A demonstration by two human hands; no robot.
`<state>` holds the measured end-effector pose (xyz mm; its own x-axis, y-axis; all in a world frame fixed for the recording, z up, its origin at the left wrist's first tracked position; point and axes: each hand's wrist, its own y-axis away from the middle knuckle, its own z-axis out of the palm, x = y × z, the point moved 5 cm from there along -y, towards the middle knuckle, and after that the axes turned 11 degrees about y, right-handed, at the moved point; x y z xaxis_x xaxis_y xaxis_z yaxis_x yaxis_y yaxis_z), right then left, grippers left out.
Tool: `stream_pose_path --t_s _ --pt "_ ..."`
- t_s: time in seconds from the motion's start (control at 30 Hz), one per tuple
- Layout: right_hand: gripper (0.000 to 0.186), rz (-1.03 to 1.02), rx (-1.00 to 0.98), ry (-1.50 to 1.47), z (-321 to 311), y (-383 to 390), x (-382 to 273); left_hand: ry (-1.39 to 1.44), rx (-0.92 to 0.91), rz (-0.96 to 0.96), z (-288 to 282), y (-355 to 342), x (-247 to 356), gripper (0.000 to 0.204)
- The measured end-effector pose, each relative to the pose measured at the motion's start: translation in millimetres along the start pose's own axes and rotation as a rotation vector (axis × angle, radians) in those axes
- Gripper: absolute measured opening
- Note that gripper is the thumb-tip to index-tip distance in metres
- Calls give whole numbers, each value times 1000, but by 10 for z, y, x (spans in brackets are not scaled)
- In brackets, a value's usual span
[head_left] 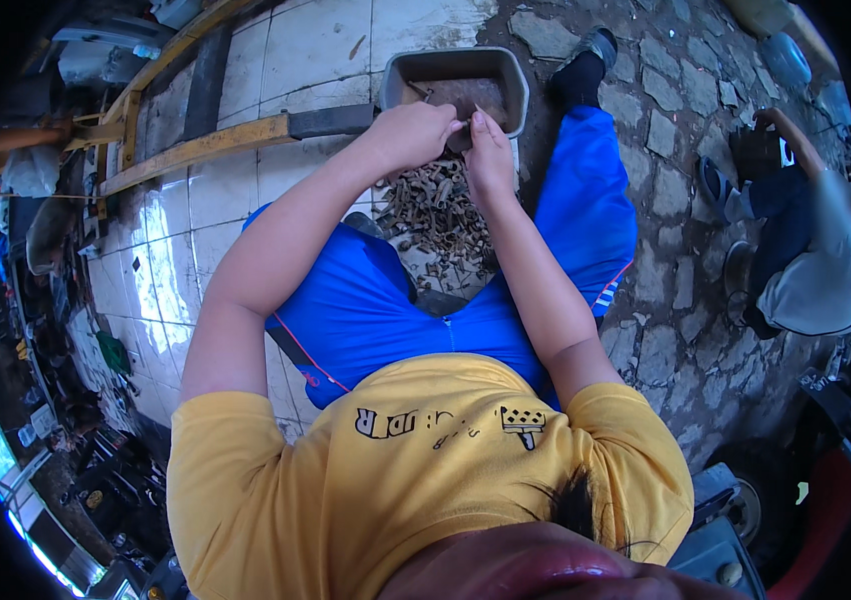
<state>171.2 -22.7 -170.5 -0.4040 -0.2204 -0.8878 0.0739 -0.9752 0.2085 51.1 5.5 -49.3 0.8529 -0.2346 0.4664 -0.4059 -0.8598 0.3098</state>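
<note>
My left hand point(417, 135) and my right hand point(488, 152) meet just in front of a grey plastic tub point(520, 95), their fingertips nearly touching. Both are closed in a pinch on a small dark piece point(459, 139); its exact kind is too small to tell. Below my hands, between my legs, lies a heap of small brown, rusty-looking metal parts point(435, 207) on the tiles. Inside the tub a few small bits lie near its left wall, and my fingers hide part of its near side.
A yellow and black frame bar point(205, 150) runs over white floor tiles point(290, 60) on the left. Rough stone paving point(665, 190) lies to the right, where another person point(815, 260) sits bent over. Another person's hand point(40, 135) shows at far left.
</note>
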Motion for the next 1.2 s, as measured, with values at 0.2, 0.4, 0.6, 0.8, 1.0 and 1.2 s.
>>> stream_pose_path --t_s 0.2,0.4,0.6,0.8,1.0,1.2 --pt "49 -5 46 -19 22 23 -144 50 -71 64 123 -114 48 33" --pt "54 1 93 -33 49 147 -234 23 4 7 22 -163 31 32" --pt "50 -15 114 -132 103 203 -385 38 74 -29 -50 -189 41 33" --pt "46 -20 58 -89 110 233 -378 46 83 -47 -67 -170 -38 31" --pt "55 -29 24 -110 55 181 -461 112 92 44 1 -151 -8 28" --pt "55 -162 20 145 32 165 -491 162 143 16 -61 -82 -4 31"
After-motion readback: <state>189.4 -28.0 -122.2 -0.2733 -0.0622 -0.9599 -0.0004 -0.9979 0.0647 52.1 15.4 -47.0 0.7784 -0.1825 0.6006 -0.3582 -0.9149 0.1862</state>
